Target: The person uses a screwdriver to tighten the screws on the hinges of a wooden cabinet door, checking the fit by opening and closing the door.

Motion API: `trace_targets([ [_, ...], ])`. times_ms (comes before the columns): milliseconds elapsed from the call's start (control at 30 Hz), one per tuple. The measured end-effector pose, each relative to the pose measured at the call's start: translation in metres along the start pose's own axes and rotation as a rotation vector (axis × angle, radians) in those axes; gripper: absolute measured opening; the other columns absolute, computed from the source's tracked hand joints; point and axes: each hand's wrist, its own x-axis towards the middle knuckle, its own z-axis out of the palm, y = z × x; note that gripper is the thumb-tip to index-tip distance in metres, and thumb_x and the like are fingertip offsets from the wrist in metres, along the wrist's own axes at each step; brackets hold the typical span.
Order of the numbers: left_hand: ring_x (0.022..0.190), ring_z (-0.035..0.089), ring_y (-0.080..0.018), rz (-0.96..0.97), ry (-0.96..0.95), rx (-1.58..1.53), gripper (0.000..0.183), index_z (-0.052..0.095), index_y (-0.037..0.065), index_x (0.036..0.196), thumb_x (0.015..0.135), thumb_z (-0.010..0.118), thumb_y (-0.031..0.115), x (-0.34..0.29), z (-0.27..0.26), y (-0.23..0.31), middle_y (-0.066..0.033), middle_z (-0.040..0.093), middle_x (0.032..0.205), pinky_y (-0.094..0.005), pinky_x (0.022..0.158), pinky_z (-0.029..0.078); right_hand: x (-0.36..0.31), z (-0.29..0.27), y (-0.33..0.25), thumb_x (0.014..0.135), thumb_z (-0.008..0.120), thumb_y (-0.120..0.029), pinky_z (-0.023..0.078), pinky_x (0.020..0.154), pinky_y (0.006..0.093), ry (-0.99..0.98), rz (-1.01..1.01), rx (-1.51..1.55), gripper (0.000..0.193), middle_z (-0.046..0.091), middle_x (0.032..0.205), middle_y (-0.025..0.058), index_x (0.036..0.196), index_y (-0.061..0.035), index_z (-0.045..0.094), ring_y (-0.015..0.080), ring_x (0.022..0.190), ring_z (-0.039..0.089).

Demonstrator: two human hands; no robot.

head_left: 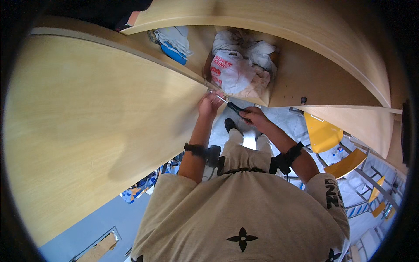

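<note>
Fingers of the right hand (254, 115), seen in the head view, were closed round the dark handle of one screwdriver (235, 107). Fingers of the left hand (210, 105) were held narrow beside the far end of its pale shaft, at the edge of one large wooden door (96, 113); whether they gripped the shaft or the edge could not be told. Two hands were counted, both bare. The screwdriver lay slanted between them, its handle lower right and its shaft pointing up and left to the door edge. Its tip was too small to judge as seated or free.

Beyond the hands, one wooden compartment (323, 74) stood open, containing a heap of whitish plastic bags (233, 72), overlapped past a sure count, and, to their left, one blue item (173, 53) under pale crumpled material (175, 38). Two black straps (198, 150) were noted, one on each forearm. At right, at least two yellow chairs (322, 133) stood on the grey floor (281, 120).
</note>
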Motion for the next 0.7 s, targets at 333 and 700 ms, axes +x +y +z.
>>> trace_targets([
  [333, 0.073, 0.063, -0.0225, -0.037, 0.217, 0.330, 0.013, 0.057, -0.001, 0.089, 0.082, 0.057, 0.009, -0.002, 0.013, -0.006, -0.0112, 0.062, 0.082, -0.0339, 0.069, 0.054, -0.028, 0.003, -0.025, 0.074, 0.071, -0.023, 0.046, 0.050, 0.0255, -0.131, 0.287, 0.472, 0.039, 0.058, 0.078, 0.0097, 0.100, -0.0051, 0.049, 0.0141, 0.063, 0.056],
  [700, 0.067, 0.062, -0.0201, -0.060, 0.182, 0.278, 0.014, 0.059, -0.002, 0.085, 0.078, 0.064, 0.009, -0.008, 0.014, -0.020, -0.0112, 0.063, 0.080, -0.0306, 0.062, 0.054, -0.009, 0.022, 0.006, 0.078, 0.067, -0.019, 0.048, 0.063, 0.0299, 0.342, -0.630, -0.345, 0.025, 0.059, 0.078, 0.0102, 0.093, -0.0031, 0.054, 0.0165, 0.065, 0.058],
])
